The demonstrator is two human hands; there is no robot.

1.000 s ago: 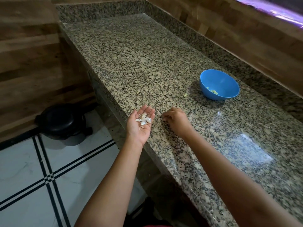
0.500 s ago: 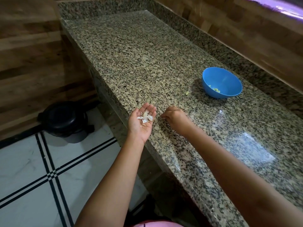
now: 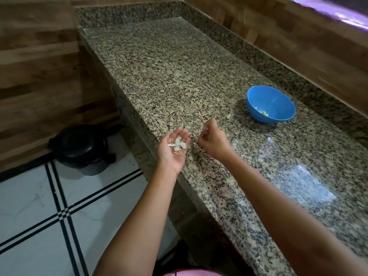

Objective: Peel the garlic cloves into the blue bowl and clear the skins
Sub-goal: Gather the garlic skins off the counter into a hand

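Note:
My left hand (image 3: 173, 152) lies palm up at the counter's front edge, fingers straight, carrying a small heap of white garlic skins (image 3: 177, 145). Just to its right my right hand (image 3: 211, 137) hovers over the granite with its fingers curled; whether it pinches a bit of skin I cannot tell. The blue bowl (image 3: 278, 116) stands further right and back on the counter, with a few peeled cloves (image 3: 263, 113) inside. One loose clove (image 3: 228, 116) lies on the counter beside the bowl's left side.
The speckled granite counter (image 3: 179, 76) runs away from me, with a raised granite backsplash (image 3: 298, 80) along the right. A black pedal bin (image 3: 79, 145) stands on the white tiled floor left of the counter, against a wooden wall.
My right hand has lifted off the counter and turned, fingers now curled above the surface near the left palm. The left hand still carries the skins. The view shifted slightly.

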